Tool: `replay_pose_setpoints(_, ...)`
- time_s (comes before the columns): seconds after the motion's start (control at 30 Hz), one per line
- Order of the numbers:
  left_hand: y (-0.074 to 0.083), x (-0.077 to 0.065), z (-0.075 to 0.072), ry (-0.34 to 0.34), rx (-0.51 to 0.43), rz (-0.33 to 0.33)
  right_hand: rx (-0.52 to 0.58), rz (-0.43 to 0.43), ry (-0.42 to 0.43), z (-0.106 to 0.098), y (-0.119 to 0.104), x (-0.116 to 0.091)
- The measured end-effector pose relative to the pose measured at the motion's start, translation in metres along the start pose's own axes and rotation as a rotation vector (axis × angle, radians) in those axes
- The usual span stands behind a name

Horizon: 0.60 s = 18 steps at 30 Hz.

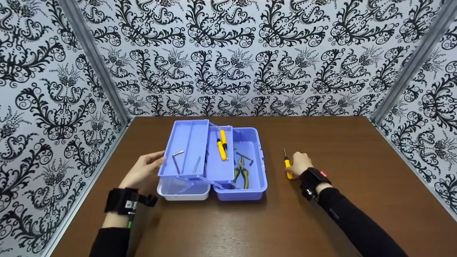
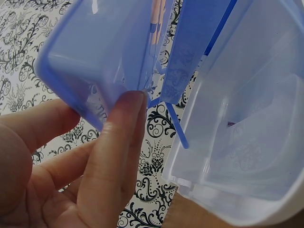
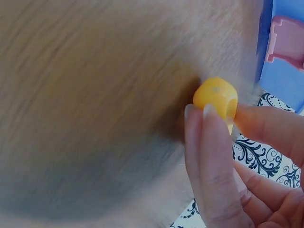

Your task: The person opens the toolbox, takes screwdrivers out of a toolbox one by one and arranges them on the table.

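Observation:
A blue toolbox stands on the table with its tiers folded out to the left. My left hand grips the left edge of its upper tray, digits on both sides of the tray corner in the left wrist view. To the right of the box, my right hand holds a screwdriver by its yellow handle, tip pointing away, low over the table. The handle's rounded end shows between thumb and fingers in the right wrist view. Whether the screwdriver touches the table I cannot tell.
Two yellow-handled tools lie in the middle tray. An L-shaped hex key and a thin rod are in the upper tray. Pliers and a dark hex key sit in the box. A whitish lid lies under the trays.

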<state>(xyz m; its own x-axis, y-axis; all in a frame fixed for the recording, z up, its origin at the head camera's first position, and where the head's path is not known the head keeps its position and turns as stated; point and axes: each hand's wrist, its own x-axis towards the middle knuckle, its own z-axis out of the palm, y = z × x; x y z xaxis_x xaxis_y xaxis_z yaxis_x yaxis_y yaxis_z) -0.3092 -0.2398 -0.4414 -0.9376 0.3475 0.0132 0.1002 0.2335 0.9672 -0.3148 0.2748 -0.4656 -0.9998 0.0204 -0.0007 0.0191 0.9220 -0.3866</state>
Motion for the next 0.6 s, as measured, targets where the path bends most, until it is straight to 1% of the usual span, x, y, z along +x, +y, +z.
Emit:
replay_pose_setpoints(0.3,0.0017,0.0001,0.0004,0.007,-0.022,-0.009,-0.021,-0.009,-0.007,-0.0002,-0.0010,0.0001)
replay_pose_setpoints(0.43,0.0015,0.0007,0.0008,0.019,-0.013,-0.011,-0.026,-0.013,-0.008,-0.0013,-0.0004,-0.0007)
replay_pose_setpoints(0.6,0.0008,0.0008,0.0010,0.024,-0.012,-0.012,-0.025,0.007,-0.024,-0.0069,0.0003,-0.0040)
